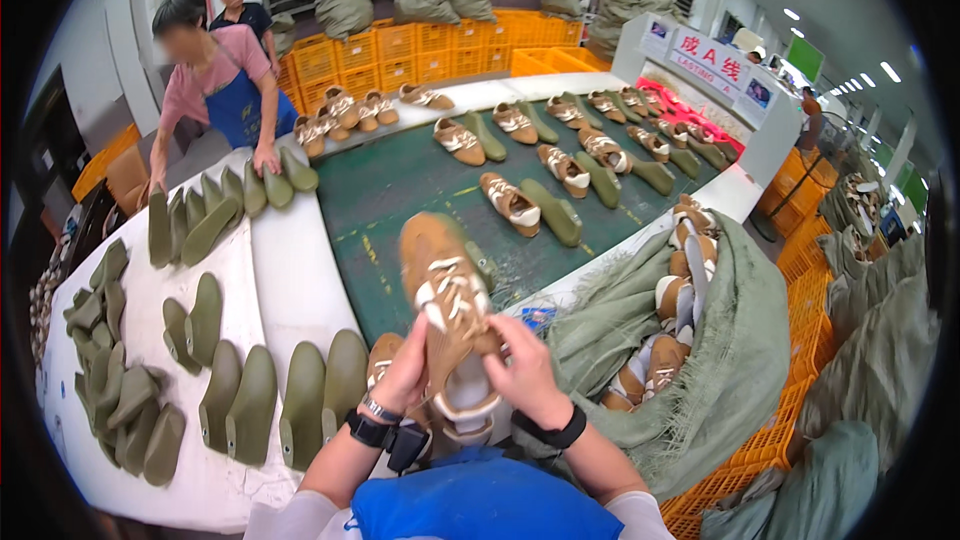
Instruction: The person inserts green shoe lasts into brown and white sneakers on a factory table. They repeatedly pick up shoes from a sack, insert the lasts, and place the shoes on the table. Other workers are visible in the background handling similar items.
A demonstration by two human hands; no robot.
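Note:
Between my hands I hold a tan and white lace-up sneaker upper (440,275), toe pointing away from me, its opening toward me. My left hand (403,372) is closed on its left side, near the laces. Pinching the right edge near the tongue is my right hand (525,372). Part of another tan shoe (384,352) shows beside my left hand. Beyond the held upper, a green shoe last (481,265) is partly hidden by it. Pairs of green lasts (302,405) stand on the white table to the left of my left forearm.
A green conveyor belt (400,210) carries several shoes beside lasts. At right, an open green sack (720,340) of uppers rests by orange crates (800,340). A co-worker (215,80) at the far left handles lasts. More lasts (110,370) are heaped on the white table (230,305).

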